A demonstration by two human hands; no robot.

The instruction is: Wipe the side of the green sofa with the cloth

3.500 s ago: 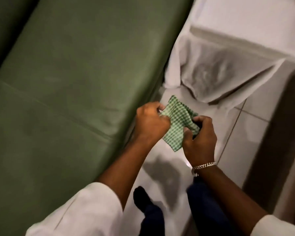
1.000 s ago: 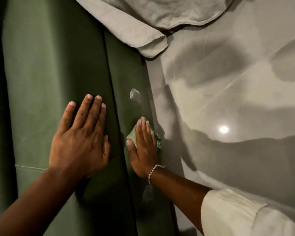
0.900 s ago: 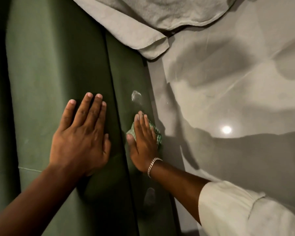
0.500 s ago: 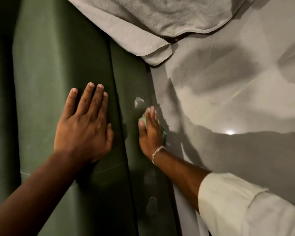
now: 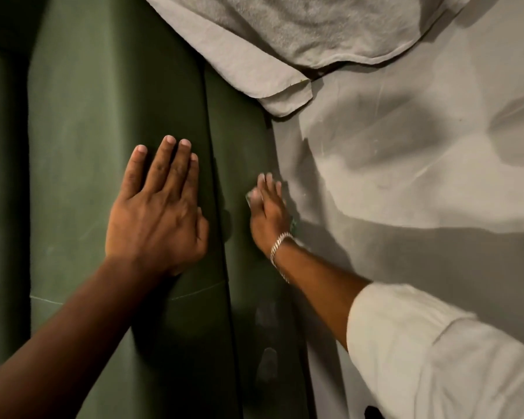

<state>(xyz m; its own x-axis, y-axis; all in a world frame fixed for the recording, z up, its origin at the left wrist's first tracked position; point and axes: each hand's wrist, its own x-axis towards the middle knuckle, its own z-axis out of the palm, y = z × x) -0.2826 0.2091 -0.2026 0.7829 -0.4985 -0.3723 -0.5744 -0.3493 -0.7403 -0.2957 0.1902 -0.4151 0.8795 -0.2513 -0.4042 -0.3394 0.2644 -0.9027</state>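
Observation:
The green sofa point(image 5: 97, 122) fills the left half of the view, with its narrow side panel point(image 5: 239, 146) facing the floor. My left hand point(image 5: 158, 213) lies flat, fingers spread, on the top of the sofa. My right hand point(image 5: 268, 213) presses the green checked cloth point(image 5: 293, 225) flat against the side panel. The cloth is almost fully hidden under the palm; only small edges show by the thumb and the wrist.
A white towel and sheet point(image 5: 285, 40) hang over the sofa's far end at the top. The glossy pale tiled floor point(image 5: 421, 176) lies to the right of the side panel. Faint pale smudges point(image 5: 266, 361) mark the panel near the bottom.
My right hand has slid the cloth further up the side panel, over the spot where a pale smudge showed. My left hand has stayed flat on the sofa top.

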